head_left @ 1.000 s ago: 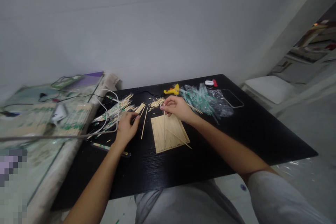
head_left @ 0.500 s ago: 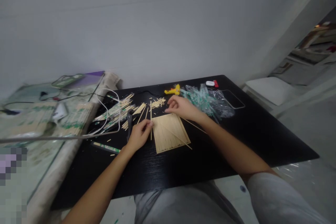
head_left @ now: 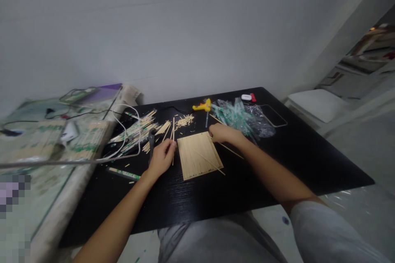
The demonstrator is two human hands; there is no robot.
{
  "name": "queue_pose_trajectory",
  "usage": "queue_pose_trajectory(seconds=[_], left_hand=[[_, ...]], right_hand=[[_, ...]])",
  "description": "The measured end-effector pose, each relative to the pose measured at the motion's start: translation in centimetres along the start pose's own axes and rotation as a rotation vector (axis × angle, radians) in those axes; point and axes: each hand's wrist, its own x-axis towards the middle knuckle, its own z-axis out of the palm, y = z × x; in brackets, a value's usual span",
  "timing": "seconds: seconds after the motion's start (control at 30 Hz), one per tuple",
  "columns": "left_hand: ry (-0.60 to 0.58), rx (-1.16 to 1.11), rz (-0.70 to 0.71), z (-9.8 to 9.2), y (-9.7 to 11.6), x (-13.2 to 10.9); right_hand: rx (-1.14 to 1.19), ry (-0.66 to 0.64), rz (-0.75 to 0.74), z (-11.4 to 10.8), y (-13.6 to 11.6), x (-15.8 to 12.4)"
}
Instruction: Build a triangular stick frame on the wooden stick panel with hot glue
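Observation:
My left hand (head_left: 163, 157) is closed on a thin wooden chopstick (head_left: 173, 127) that stands out past its fingertips, left of a flat square panel (head_left: 197, 152) made of chopsticks laid side by side. One loose chopstick (head_left: 212, 164) lies slantwise across the panel, its end over the front right corner. By the panel's far right corner is my right hand (head_left: 224, 133), fingers curled down and mostly hidden. Another chopstick (head_left: 233, 151) runs out from under it on the black table; a light stick (head_left: 215, 118) shows behind its knuckles.
A yellow glue gun (head_left: 202, 106) lies at the back, before crumpled green-printed wrappers (head_left: 233, 113). Short cut stick pieces (head_left: 185, 120) are heaped behind the panel. Dark-handled pliers (head_left: 152, 141), packaged chopsticks (head_left: 135, 131) and a white cable (head_left: 139, 127) are at the left.
My right hand has moved right and down from above the panel's far edge to its far right corner, its fingers curling in. My left hand has shifted slightly left with the chopstick.

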Motion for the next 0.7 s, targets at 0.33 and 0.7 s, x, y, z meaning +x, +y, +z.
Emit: queue_pose_trajectory(seconds=[0.33,0.7], left_hand=[[0.036,0.003,-0.016,0.2,0.2,0.4],[0.025,-0.045,-0.090,0.2,0.8,0.3]], right_hand=[[0.102,-0.038,-0.186,2.8,-5.0,-1.4],[0.077,-0.032,-0.193,3.0,-5.6,-1.5]])
